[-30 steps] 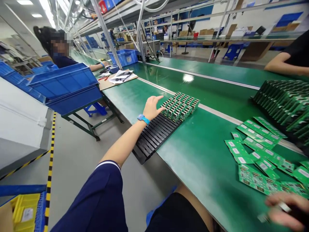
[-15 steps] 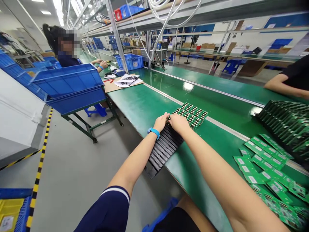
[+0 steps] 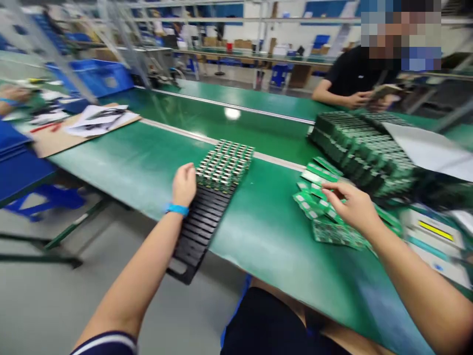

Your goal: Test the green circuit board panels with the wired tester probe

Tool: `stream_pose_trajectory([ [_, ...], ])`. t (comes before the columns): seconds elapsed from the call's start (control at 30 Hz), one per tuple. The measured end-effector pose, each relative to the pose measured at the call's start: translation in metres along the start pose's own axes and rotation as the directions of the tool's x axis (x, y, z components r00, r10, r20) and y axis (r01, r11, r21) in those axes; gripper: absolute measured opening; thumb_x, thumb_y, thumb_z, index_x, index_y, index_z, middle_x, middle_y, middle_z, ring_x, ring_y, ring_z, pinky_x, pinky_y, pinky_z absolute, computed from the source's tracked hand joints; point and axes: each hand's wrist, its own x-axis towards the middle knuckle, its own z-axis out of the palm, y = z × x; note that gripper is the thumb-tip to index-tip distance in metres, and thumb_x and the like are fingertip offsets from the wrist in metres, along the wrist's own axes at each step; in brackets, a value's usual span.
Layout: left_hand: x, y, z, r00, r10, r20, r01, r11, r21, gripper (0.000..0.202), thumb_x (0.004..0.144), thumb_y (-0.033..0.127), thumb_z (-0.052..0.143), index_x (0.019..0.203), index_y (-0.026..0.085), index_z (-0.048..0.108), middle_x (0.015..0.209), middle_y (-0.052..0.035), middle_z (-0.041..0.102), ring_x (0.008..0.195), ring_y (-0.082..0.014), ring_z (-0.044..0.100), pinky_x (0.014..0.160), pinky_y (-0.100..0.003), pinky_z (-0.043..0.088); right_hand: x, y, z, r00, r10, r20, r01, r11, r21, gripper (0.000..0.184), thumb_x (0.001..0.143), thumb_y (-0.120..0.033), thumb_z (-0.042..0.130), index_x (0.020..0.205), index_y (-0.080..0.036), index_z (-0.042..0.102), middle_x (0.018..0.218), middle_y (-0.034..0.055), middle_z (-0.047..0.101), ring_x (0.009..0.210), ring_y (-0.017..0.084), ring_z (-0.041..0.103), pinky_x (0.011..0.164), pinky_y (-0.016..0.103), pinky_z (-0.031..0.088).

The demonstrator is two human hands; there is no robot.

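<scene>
My left hand (image 3: pixel 184 185), with a blue wristband, rests on the edge of a black slotted rack (image 3: pixel 201 217) that overhangs the green table's near edge. Its fingers curl against the row of small green circuit boards (image 3: pixel 225 165) standing in the rack's far end. My right hand (image 3: pixel 347 202) hovers over a loose pile of flat green boards (image 3: pixel 325 217) to the right, fingers bent and touching the top boards. The frame is blurred, so I cannot make out whether it grips one.
A large rack packed with green boards (image 3: pixel 362 148) stands at the back right, with a white sheet (image 3: pixel 428 148) beside it. A person in black (image 3: pixel 354 74) sits across the conveyor (image 3: pixel 258 123). Papers on cardboard (image 3: pixel 92 121) and blue bins (image 3: pixel 96 76) lie left.
My right hand left the black rack and swung right to the loose pile of boards. The left hand stayed at the rack. My view turned to the right.
</scene>
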Motion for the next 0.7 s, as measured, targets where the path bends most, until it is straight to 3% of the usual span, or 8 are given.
stream_pose_trajectory([
  [0.1,0.002,0.017,-0.001,0.986,0.155,-0.061,-0.151,0.987,0.057,0.029,0.09,0.032,0.043,0.11,0.015,0.054,0.117,-0.0101,0.054,0.117,-0.0254,0.045,0.105,-0.048,0.031,-0.049,0.055,-0.039,0.956,0.292,-0.009,-0.292,0.954,-0.063,0.033,0.083,-0.043,0.051,0.096,-0.017,0.065,0.078,0.0066,0.067,0.06,0.018,0.058,0.058,0.032,0.049],
  [0.2,-0.008,0.05,0.012,0.923,0.376,0.083,-0.382,0.921,0.075,0.024,0.088,0.036,0.048,0.103,0.021,0.058,0.116,-0.0059,0.056,0.12,-0.0259,0.042,0.109,-0.053,0.024,-0.089,0.076,-0.053,0.949,0.3,0.093,-0.294,0.953,-0.074,0.037,0.082,-0.046,0.054,0.1,-0.016,0.063,0.089,0.0093,0.067,0.072,0.021,0.062,0.067,0.036,0.052],
  [0.27,-0.025,0.083,0.033,0.828,0.507,0.239,-0.531,0.846,0.043,0.021,0.086,0.039,0.052,0.097,0.024,0.061,0.11,-0.0033,0.059,0.116,-0.0244,0.047,0.108,-0.05,0.028,-0.105,0.074,-0.047,0.974,0.14,0.179,-0.127,0.988,-0.086,0.041,0.082,-0.045,0.057,0.11,-0.015,0.059,0.107,0.0123,0.063,0.097,0.025,0.06,0.085,0.042,0.049],
  [0.37,-0.059,0.135,0.079,0.653,0.594,0.47,-0.639,0.765,-0.08,0.026,0.081,0.042,0.059,0.099,0.025,0.064,0.111,-0.0025,0.062,0.119,-0.0243,0.047,0.107,-0.044,0.033,-0.114,0.059,-0.032,0.962,-0.033,0.272,0.076,0.986,-0.15,0.044,0.08,-0.041,0.062,0.115,-0.016,0.054,0.126,0.0147,0.052,0.12,0.029,0.046,0.1,0.049,0.036],
  [0.43,-0.084,0.166,0.11,0.532,0.562,0.633,-0.582,0.786,-0.209,0.03,0.082,0.037,0.059,0.107,0.021,0.062,0.12,-0.0062,0.058,0.126,-0.0271,0.04,0.109,-0.046,0.029,-0.116,0.049,-0.025,0.952,-0.039,0.302,0.105,0.973,-0.204,0.033,0.08,-0.033,0.062,0.107,-0.016,0.055,0.119,0.0135,0.055,0.113,0.029,0.05,0.101,0.053,0.032],
  [0.47,-0.096,0.178,0.124,0.51,0.517,0.687,-0.506,0.826,-0.247,0.03,0.082,0.035,0.059,0.108,0.02,0.061,0.121,-0.0071,0.057,0.126,-0.0276,0.04,0.109,-0.047,0.029,-0.118,0.044,-0.024,0.95,-0.021,0.312,0.097,0.969,-0.229,0.027,0.08,-0.03,0.062,0.102,-0.017,0.056,0.11,0.012,0.058,0.106,0.028,0.053,0.099,0.052,0.033],
  [0.57,-0.134,0.203,0.148,0.535,0.37,0.759,-0.307,0.923,-0.234,0.027,0.084,0.029,0.055,0.108,0.018,0.059,0.11,-0.0094,0.06,0.108,-0.0249,0.054,0.1,-0.044,0.04,-0.133,0.03,-0.025,0.945,0.082,0.316,0.013,0.958,-0.287,0.019,0.078,-0.026,0.06,0.095,-0.017,0.056,0.091,0.0086,0.058,0.088,0.025,0.055,0.086,0.045,0.042],
  [0.7,-0.191,0.212,0.148,0.59,0.189,0.785,-0.11,0.982,-0.154,0.037,0.09,0.039,0.046,0.119,0.016,0.049,0.099,-0.0093,0.06,0.073,-0.0154,0.061,0.073,-0.034,0.054,-0.167,0.001,-0.023,0.957,0.217,0.192,-0.152,0.941,-0.303,0.018,0.078,-0.025,0.059,0.093,-0.015,0.056,0.089,0.0103,0.055,0.086,0.027,0.053,0.077,0.042,0.042],
])
